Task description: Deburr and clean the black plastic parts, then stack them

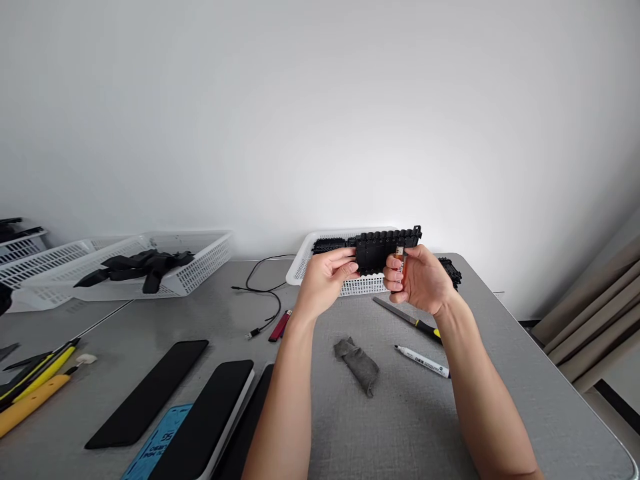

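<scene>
Panel, black plastic, rectangular, with a scalloped edge: one, raised over the front of a white perforated plastic basket. Left hand pinches its left end between thumb and fingers; right hand is wrapped round one upright orange translucent lighter against the panel's right part, hiding some of it. Basket holds more black ridged pieces, number unclear; another black piece shows beyond the right wrist. Nearer on the table: one metal file with black-and-yellow handle, its end meeting the right forearm's outline; one white marker; one crumpled grey cloth; one small flat red object; one black USB cable. Left: three flat dark slabs, one partly behind the left forearm; overlapping white baskets, count uncertain. Writing: dark lettering, upside down, on a blue sheet under a slab; print on marker and lighter too small to read.
</scene>
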A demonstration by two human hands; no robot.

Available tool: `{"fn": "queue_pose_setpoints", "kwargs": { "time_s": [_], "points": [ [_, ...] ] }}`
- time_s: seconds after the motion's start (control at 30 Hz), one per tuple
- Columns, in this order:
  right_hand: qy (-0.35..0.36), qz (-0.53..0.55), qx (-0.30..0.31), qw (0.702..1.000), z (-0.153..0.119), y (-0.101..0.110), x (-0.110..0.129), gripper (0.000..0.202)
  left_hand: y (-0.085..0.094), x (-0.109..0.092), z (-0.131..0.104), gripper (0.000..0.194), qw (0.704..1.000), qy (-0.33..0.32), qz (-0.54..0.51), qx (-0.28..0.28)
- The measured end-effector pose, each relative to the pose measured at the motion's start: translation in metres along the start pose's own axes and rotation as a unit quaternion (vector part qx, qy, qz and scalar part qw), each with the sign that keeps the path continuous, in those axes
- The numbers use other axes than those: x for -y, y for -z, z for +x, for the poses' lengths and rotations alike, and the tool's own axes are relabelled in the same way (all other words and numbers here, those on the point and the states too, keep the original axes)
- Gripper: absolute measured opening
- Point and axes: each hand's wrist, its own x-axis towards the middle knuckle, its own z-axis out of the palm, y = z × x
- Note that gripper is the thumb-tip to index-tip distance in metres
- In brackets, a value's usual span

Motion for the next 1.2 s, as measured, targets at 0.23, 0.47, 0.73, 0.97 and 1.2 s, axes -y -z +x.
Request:
{"fn": "queue_pose_setpoints", "kwargs": {
  "time_s": [0.23, 0.47, 0.73, 0.97, 1.2],
  "points": [
    [0.016, 0.002, -0.009, 1.0, -0.006, 0.015, 0.011, 0.019, 0.003, 0.0, 0.0, 0.055, 1.0, 0.001, 0.01, -0.017],
    [0.049, -0.006, -0.025, 0.998, -0.012, 0.019, 0.016, 0.03, 0.005, 0.001, 0.001, 0.058, 1.0, 0.003, -0.001, -0.03],
    [0.243, -0.107, -0.184, 0.946, -0.009, 0.016, 0.012, 0.037, 0.006, 0.001, 0.002, 0.058, 0.995, 0.032, -0.069, -0.071],
    [0.29, -0.141, -0.182, 0.929, 0.011, 0.01, -0.007, 0.051, 0.002, -0.004, 0.001, 0.057, 0.988, 0.061, -0.141, -0.029],
    [0.338, -0.189, -0.258, 0.885, 0.016, 0.019, -0.007, 0.051, 0.0, -0.015, -0.007, 0.06, 0.993, 0.075, -0.049, 0.075]
  ]
}}
